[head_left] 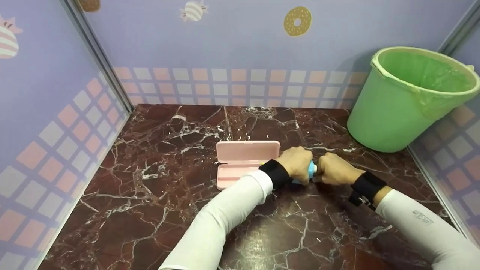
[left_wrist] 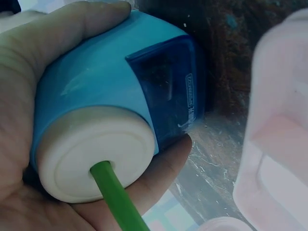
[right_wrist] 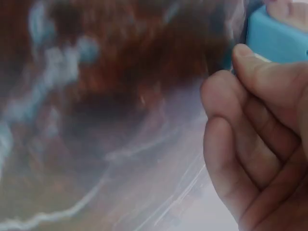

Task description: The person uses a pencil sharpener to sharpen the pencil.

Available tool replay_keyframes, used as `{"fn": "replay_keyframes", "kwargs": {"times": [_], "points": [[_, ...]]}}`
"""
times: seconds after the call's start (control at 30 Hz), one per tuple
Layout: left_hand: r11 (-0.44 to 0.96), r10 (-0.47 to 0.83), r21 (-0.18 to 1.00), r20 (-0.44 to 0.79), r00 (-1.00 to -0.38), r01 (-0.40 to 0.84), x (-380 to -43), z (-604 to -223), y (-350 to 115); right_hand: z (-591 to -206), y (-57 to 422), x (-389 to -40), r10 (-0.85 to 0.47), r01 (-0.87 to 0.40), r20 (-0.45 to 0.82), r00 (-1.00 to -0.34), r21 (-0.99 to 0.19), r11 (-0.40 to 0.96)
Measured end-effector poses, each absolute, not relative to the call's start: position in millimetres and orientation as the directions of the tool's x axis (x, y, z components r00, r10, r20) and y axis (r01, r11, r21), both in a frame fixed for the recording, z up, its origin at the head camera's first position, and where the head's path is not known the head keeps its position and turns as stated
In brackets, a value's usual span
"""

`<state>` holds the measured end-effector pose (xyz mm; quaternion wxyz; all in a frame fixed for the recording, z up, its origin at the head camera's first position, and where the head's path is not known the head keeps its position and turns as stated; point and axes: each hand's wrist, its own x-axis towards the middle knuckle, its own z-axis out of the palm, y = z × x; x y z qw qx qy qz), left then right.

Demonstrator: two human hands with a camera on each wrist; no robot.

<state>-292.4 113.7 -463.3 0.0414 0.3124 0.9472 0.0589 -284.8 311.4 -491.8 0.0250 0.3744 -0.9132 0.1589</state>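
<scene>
My left hand (head_left: 298,162) grips a light blue pencil sharpener (left_wrist: 101,62) with a dark blue clear drawer, the fingers wrapped round its body. A green pencil (left_wrist: 118,197) sticks out of the hole in its cream round front. On the sharpener's other side is my right hand (head_left: 335,168), its fingers curled and thumb pressed against them at the crank side; a white hub shows there, while the crank's grip is hidden in the fingers. Left of the hands, a pink pencil case (head_left: 247,152) lies open, partly covered by my left forearm, with a bit of yellow at its hinge.
A tall green bin (head_left: 393,108) with a liner stands at the back right. Patterned purple wall panels (head_left: 240,41) enclose the dark red marbled tabletop (head_left: 157,202) at the back and sides. Small pale scraps are scattered behind the case.
</scene>
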Motion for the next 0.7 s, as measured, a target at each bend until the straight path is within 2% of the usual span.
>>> {"fn": "replay_keyframes", "kwargs": {"times": [0.2, 0.5, 0.7], "points": [[0.792, 0.606, 0.137, -0.05, -0.794, 0.595, -294, -461, 113, -493, 311, -274, -0.671, -0.687, 0.166, -0.722, -0.287, 0.668], [0.797, 0.597, 0.133, -0.029, -0.802, 0.589, -293, -461, 112, -483, 309, -262, -0.734, -0.746, 0.163, -0.659, -0.261, 0.612], [0.797, 0.595, 0.138, -0.022, -0.803, 0.587, -292, -462, 111, -470, 307, -254, -0.747, -0.749, 0.126, -0.653, -0.252, 0.612]]}}
